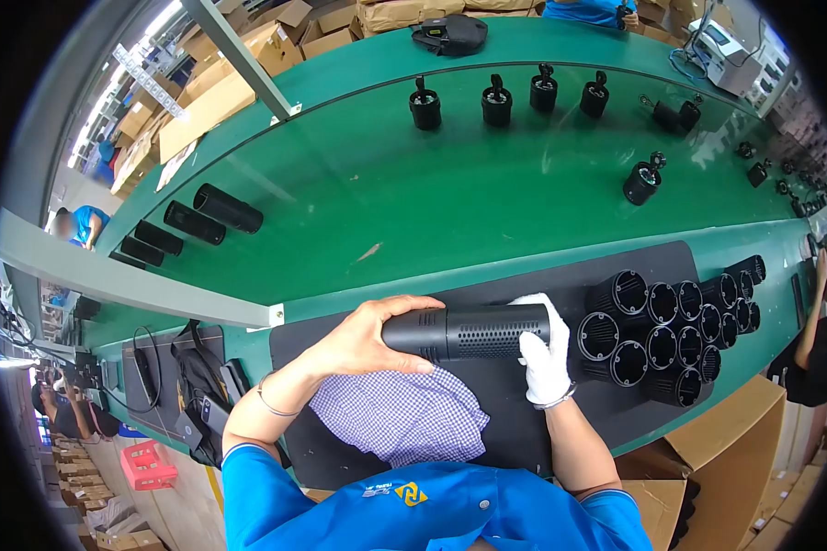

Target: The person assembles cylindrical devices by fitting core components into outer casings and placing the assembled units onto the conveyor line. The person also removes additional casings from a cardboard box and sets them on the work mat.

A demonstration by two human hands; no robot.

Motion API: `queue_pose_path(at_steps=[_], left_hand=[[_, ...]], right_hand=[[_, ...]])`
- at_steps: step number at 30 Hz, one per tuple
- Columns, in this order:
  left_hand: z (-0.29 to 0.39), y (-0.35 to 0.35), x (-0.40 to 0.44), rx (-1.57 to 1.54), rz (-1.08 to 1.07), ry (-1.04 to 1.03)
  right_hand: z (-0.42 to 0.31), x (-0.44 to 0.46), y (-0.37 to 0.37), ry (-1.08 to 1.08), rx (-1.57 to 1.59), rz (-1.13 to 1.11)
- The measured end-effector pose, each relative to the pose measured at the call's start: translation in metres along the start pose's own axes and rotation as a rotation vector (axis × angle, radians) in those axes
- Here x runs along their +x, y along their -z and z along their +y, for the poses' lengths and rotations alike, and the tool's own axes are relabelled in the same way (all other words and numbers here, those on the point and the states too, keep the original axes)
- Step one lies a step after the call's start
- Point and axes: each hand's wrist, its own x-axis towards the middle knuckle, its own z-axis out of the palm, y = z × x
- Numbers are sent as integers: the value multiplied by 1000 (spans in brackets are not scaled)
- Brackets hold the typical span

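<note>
A black cylindrical housing with rows of small holes lies sideways between my hands, above a black mat. My left hand, bare, wraps its thumb and fingers round the plain left end. My right hand, in a white glove, grips the perforated right end. Below the left hand a checked cloth lies crumpled on the mat. Several black ribbed tubes are bunched together on the mat's right side, their open ends facing me.
Beyond the mat runs a green conveyor belt, carrying black tubes at left and several black fittings farther right. A grey metal frame bar crosses at left. An open cardboard box stands at lower right. Another person is at far right.
</note>
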Motion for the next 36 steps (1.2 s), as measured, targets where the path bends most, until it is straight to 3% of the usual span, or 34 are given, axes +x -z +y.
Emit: queue_pose_path(at_steps=[6, 11, 16, 20, 22, 23, 25, 26, 27, 29, 30, 36], left_hand=[[5, -10, -4, 75, 30, 3], [-4, -28, -7, 101, 82, -18], [-6, -38, -12, 201, 173, -88], [7, -26, -3, 253, -115, 295], [-5, -36, -4, 338, -34, 9], [-5, -33, -1, 355, -1, 18], [-5, -26, 5, 235, -129, 191], [-33, -20, 9, 211, 21, -30], [-21, 2, 17, 190, 11, 210], [-56, 39, 31, 390, 492, -83], [-74, 65, 40, 55, 657, 1], [-164, 203, 54, 27, 1307, -113]], right_hand=[[7, -3, -1, -62, 93, 47], [7, -2, 2, -86, -9, 80], [4, -5, -7, -240, -34, 310], [2, 5, 7, -384, -155, -12], [-1, 11, -1, -278, -177, -46], [-3, 7, -5, -199, -200, -50], [-3, -1, -10, -48, -244, -37], [-3, 0, -14, -39, -239, -48], [-3, 0, -18, -89, -137, -42], [-4, -2, -24, -190, 61, -13], [-4, -4, -27, -237, 162, 8], [18, -14, -36, -107, -199, -123]])
